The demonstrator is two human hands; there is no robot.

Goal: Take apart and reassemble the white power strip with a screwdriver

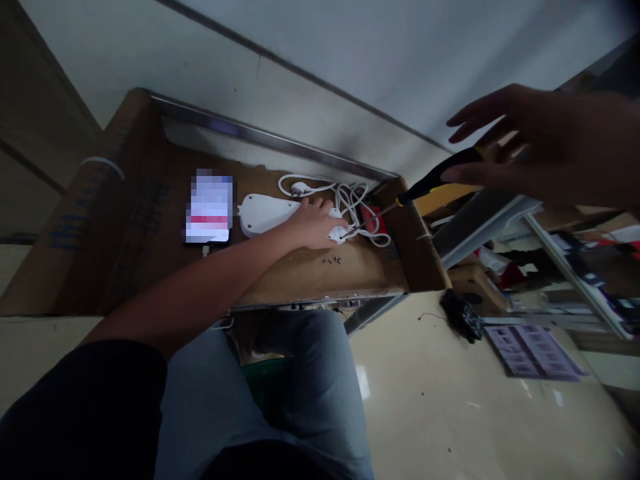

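My left hand (315, 227) is curled narrow, fingers bent down over a white plug (338, 233) at the end of a white power strip (265, 213), with the strip's body running off toward nine o'clock from my palm. My right hand (530, 147) is up at about two o'clock, fingers spread wide around the handle of a black-and-yellow screwdriver (430, 180). The screwdriver's metal shaft slants down to the plug, and its tip ends right beside my left fingers; I cannot tell whether it touches.

On the wooden counter (320, 280), a coiled white cable (350, 200) with a small plug (300, 189) lies at twelve o'clock from my left hand. A red object (374, 220) sits under the loops at about three o'clock, and a few small screws (333, 261) lie at six o'clock. A phone (210, 207) with a blurred screen rests further off at nine o'clock.

Cardboard (125, 213) and a metal strip (270, 137) edge the counter. Below it, my jeans (260, 393) show, and a glossy tiled floor (420, 380) holds a black tangle (460, 317) and a printed sheet (533, 352).
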